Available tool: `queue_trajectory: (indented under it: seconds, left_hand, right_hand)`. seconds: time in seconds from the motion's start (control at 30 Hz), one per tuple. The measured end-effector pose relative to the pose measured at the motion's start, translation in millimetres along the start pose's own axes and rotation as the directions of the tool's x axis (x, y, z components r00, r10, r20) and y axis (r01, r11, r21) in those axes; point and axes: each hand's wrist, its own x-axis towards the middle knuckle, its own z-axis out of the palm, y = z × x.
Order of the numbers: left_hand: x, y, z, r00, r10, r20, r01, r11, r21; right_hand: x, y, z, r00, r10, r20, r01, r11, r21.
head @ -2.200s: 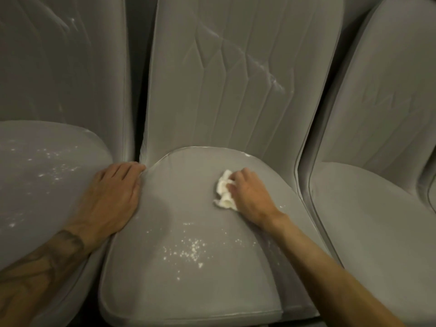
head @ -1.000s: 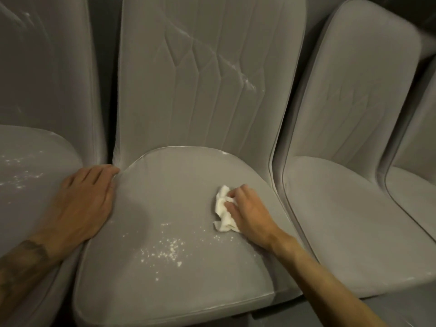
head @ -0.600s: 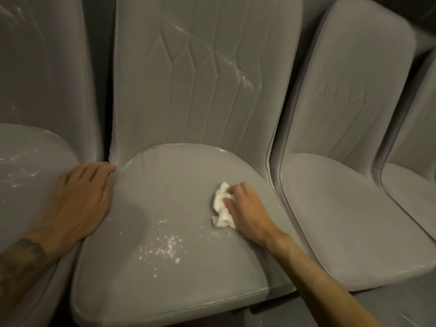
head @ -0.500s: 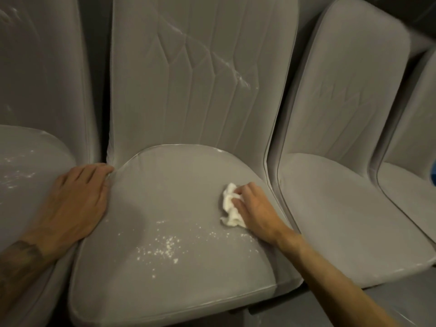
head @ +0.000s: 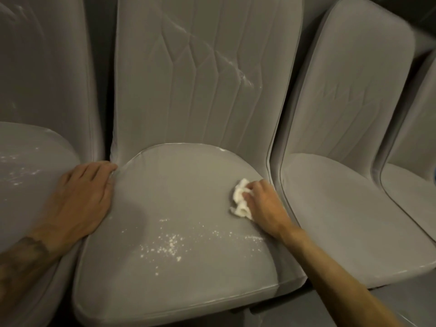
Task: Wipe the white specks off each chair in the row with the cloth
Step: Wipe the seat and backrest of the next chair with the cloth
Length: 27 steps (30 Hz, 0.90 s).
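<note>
White crumpled cloth (head: 239, 200), wadded small, sits under R hand (head: 265, 206): fingers curled over the wad, pinching it and pressing it down on seat of middle grey upholstered chair (head: 184, 185). Grip closed round cloth, nothing else in it.

Change vs ~0.5 s back: cloth + R hand have slid off seat centre toward seat's right rim, now near it. Loose white specks (head: 169, 244) lie in same scatter as before, i.e. stroke went behind them, not through. L hand (head: 80, 199) unmoved. Judgement: this pass cleared little; main patch remains, middle chair not done.

Rel. to grip: specks lie wrist-side and left of cloth, thin trail reaching R forearm, densest clump well left. White streak (head: 236, 67) on backrest, far beyond fingertips. L hand well left of grip, fingers straight, laid flat on seat's back-left corner, bracing; holds nothing.

Materials: seat fabric matte, velvet-like, smooth padded dome w/ pale piping (head: 179, 144) round edge; backrest stitched in vertical channels. Cloth soft, lumpy; paper or textile, can't tell. Specks look dry, crumb-like, prob. lift w/ light sweep.

Outward: left grey chair (head: 28, 197) beyond L hand also speckled. Right grey chair (head: 342, 208), just past grip, seat looks clean.
</note>
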Motion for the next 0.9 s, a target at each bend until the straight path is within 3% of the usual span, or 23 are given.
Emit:
queue_trajectory:
  seconds: [0.07, 0.13, 0.23, 0.33, 0.4, 0.47, 0.53, 0.6, 0.63, 0.77, 0.83, 0.9]
  left_hand:
    - [0.7, 0.7, 1.1, 1.000, 0.005, -0.011, -0.005, 1.000, 0.010]
    - [0.4, 0.0, 2.0, 1.000, 0.008, -0.013, -0.007, 1.000, 0.022]
    - [-0.7, -2.9, 3.5, 1.000, 0.005, -0.011, -0.005, 1.000, 0.026]
    - [-0.1, -3.2, 4.5, 1.000, 0.014, -0.013, -0.014, 1.000, 0.021]
    - [-0.3, -2.3, 5.9, 0.999, 0.021, -0.027, -0.021, 1.000, 0.022]
    - [0.0, -2.6, 6.4, 0.999, 0.023, -0.034, -0.022, 0.999, 0.029]
    - [0.8, -3.9, 7.6, 0.999, 0.021, -0.034, -0.020, 0.999, 0.028]
    - [0.3, -4.8, 9.4, 0.999, 0.024, -0.035, -0.023, 0.999, 0.026]
    - [0.2, -5.8, 9.8, 0.999, 0.024, -0.036, -0.023, 0.999, 0.027]
    - [0.2, -6.9, 11.1, 0.999, 0.020, -0.031, -0.020, 1.000, 0.012]
    - [0.8, -5.3, 11.7, 0.999, 0.018, -0.038, -0.017, 1.000, 0.010]
    - [1.1, -5.3, 12.2, 0.999, 0.012, -0.039, -0.011, 1.000, 0.015]
  right_hand:
    - [10.5, 1.6, -1.0, 0.988, 0.117, -0.104, -0.126, 0.989, -0.083]
    - [14.3, -24.0, 7.3, 0.978, 0.181, -0.105, -0.183, 0.983, -0.017]
    - [5.2, -71.9, 20.6, 0.997, -0.045, 0.065, 0.034, 0.985, 0.169]
    - [2.1, -71.3, 17.2, 0.948, -0.256, 0.187, 0.217, 0.954, 0.205]
    - [13.7, -46.9, 17.8, 0.976, -0.180, 0.122, 0.164, 0.978, 0.132]
    - [29.5, -31.7, 21.5, 0.997, 0.057, 0.051, -0.061, 0.995, 0.076]
    - [39.2, -46.1, 32.5, 0.986, 0.168, 0.001, -0.168, 0.986, 0.009]
    - [37.9, -82.1, 43.7, 0.997, 0.078, -0.026, -0.077, 0.996, 0.039]
    - [32.0, -103.7, 45.5, 0.999, -0.041, -0.036, 0.044, 0.996, 0.078]
    - [1.0, -143.1, 31.6, 0.925, -0.372, 0.085, 0.343, 0.909, 0.238]
    - [6.9, -121.3, 32.3, 0.926, -0.372, 0.065, 0.359, 0.921, 0.154]
    - [26.6, -97.9, 40.1, 0.977, -0.209, 0.036, 0.205, 0.975, 0.091]
